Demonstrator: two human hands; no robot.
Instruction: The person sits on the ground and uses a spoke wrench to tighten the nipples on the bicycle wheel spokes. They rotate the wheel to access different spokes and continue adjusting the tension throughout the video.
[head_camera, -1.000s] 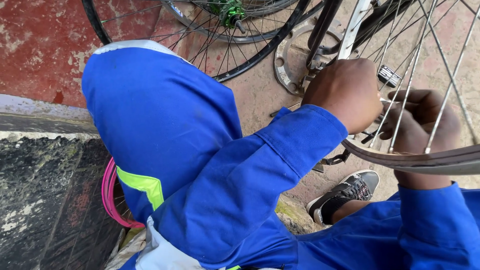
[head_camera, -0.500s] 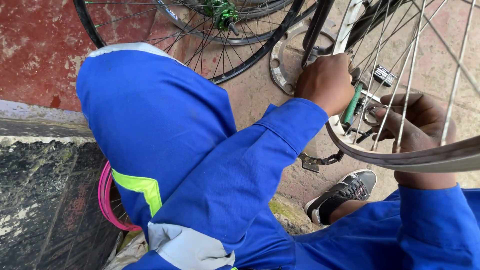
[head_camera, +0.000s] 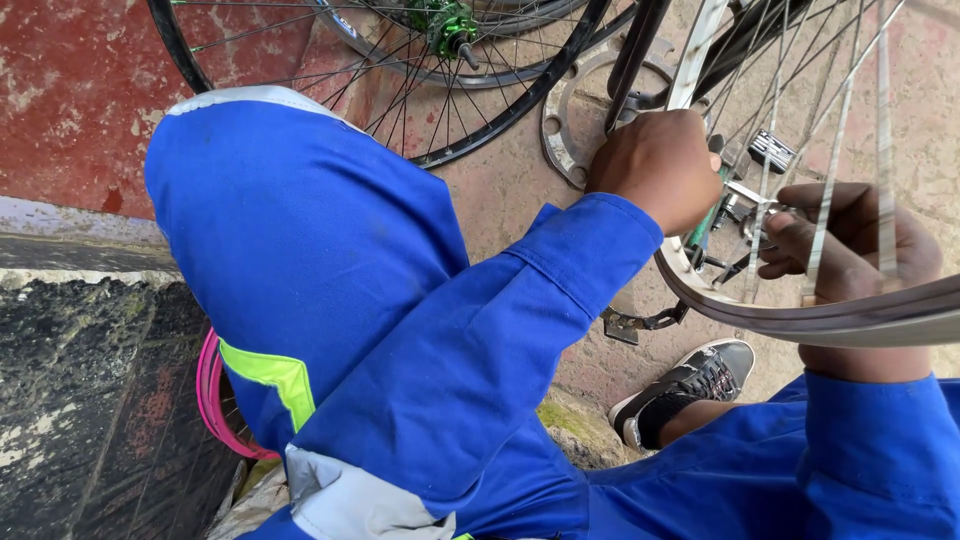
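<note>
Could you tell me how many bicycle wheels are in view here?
3: a silver wheel by both hands at right, a black wheel lying on the ground at top, and another rim inside it. More may be hidden.

The left hand (head_camera: 655, 165) and right hand (head_camera: 850, 245) meet at the hub (head_camera: 745, 205) inside the rim (head_camera: 800, 320); a shoe (head_camera: 690, 385) lies below.

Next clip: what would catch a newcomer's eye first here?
The bright blue sleeve and knee fill the middle. At upper right, the left hand grips a green-handled tool at the hub of a silver spoked wheel, while the right hand reaches through the spokes. A black wheel lies behind.
</note>
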